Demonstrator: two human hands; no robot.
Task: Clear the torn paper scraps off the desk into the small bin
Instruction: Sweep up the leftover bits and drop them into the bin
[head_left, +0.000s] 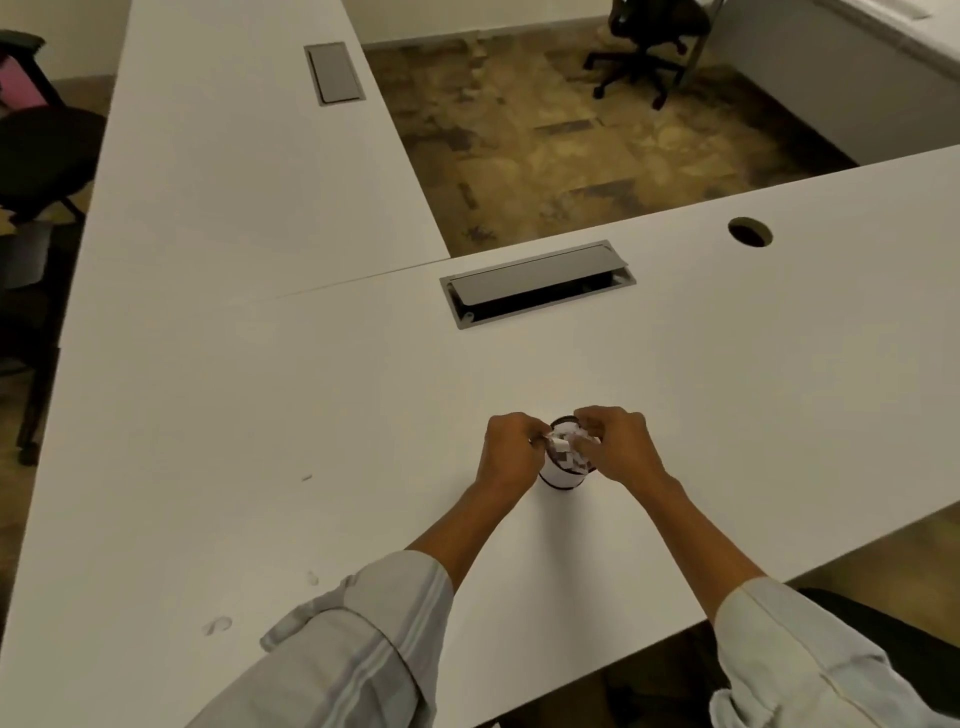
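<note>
Two hands: left hand (511, 451) and right hand (619, 441) are pinching torn white paper scraps (567, 451) with curled fingers.
Bin: small white cylindrical bin (563, 475) is sitting between and under the fingertips.

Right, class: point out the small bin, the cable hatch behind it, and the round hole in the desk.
small bin (563, 475): head view, its white front wall below the scraps.
cable hatch (535, 275): head view, middle of its grey lid.
round hole (749, 232): head view, its dark centre.

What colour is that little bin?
White with dark rims, seen in the head view: bin.
</note>
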